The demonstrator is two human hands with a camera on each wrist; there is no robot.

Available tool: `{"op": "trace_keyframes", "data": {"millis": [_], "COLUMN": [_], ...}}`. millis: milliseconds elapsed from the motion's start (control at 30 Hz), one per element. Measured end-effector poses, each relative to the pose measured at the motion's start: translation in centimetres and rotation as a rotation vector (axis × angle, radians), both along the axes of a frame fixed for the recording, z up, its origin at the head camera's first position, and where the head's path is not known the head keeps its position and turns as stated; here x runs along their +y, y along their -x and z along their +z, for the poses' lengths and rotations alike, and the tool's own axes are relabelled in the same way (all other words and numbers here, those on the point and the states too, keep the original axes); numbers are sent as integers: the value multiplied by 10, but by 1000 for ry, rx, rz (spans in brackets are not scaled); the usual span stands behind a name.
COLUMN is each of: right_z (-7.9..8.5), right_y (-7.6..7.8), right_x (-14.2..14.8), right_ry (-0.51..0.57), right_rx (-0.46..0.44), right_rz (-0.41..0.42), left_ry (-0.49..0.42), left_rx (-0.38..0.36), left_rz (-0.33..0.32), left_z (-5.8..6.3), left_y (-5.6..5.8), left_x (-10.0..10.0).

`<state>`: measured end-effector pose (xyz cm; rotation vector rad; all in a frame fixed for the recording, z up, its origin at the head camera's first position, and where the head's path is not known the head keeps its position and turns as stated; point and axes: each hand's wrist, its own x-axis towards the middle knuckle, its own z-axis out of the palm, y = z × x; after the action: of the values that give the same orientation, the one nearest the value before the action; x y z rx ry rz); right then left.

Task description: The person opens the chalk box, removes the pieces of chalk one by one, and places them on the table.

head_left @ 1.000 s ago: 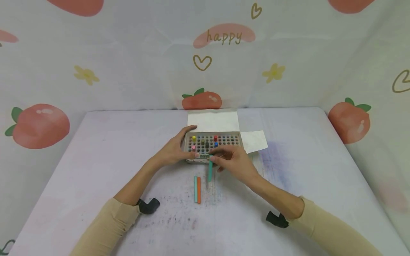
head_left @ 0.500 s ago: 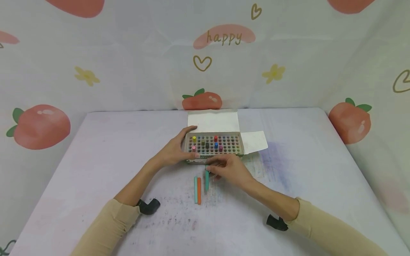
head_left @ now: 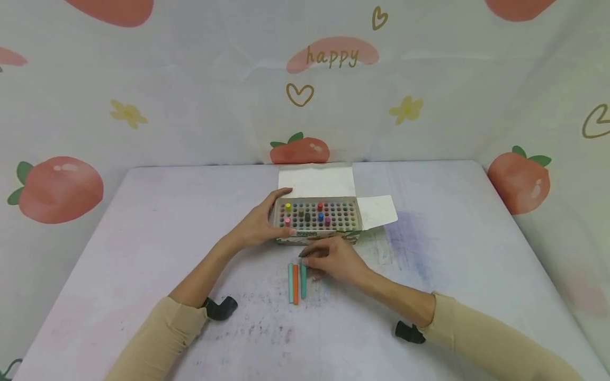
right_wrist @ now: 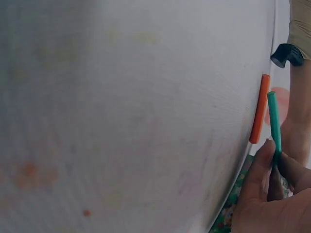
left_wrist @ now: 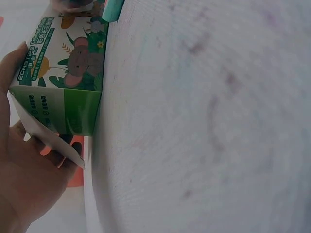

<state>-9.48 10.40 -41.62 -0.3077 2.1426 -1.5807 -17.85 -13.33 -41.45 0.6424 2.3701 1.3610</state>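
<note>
In the head view, my left hand [head_left: 252,225] holds the left end of an open cardboard chalk box [head_left: 305,240], thumb on the front and a finger along the back edge. The box's printed animal front [left_wrist: 77,58] shows in the left wrist view. My right hand [head_left: 339,260] pinches a teal-green chalk stick [head_left: 303,283] between thumb and fingertips, its free end pointing towards the person. Just left of it, an orange chalk stick [head_left: 296,291] and a pale mint chalk stick [head_left: 290,286] lie side by side on the table.
Inside the box, a tray of holes holds several raised chalks, among them a yellow one [head_left: 288,206] and a red one [head_left: 320,206]. The white lid [head_left: 315,180] is folded back, and a side flap [head_left: 377,211] sticks out right. Chalk smudges mark the table [head_left: 248,323].
My right hand has drawn the teal-green chalk away from the box front, towards the person and left, beside the orange and mint chalks. The left hand has stayed on the box.
</note>
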Motion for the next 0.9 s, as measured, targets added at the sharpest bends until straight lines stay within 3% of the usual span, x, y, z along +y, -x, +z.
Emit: {"op": "trace_keyframes", "data": {"millis": [200,500,900], "right_z": [-4,-7,-2], "right_y": [0,0,-2], "right_x": [-2,-2,0], "right_ry": [20,-19,17], "right_rx": [-67,-55,-58], "right_rz": [14,37,46], "left_ry": [28,36,31], "left_rx": [25,37,48], "left_rz": [2,4,-1], "left_z": [-1,-1,-4], "left_y": [0,0,0], "left_x": [0,2,0]}}
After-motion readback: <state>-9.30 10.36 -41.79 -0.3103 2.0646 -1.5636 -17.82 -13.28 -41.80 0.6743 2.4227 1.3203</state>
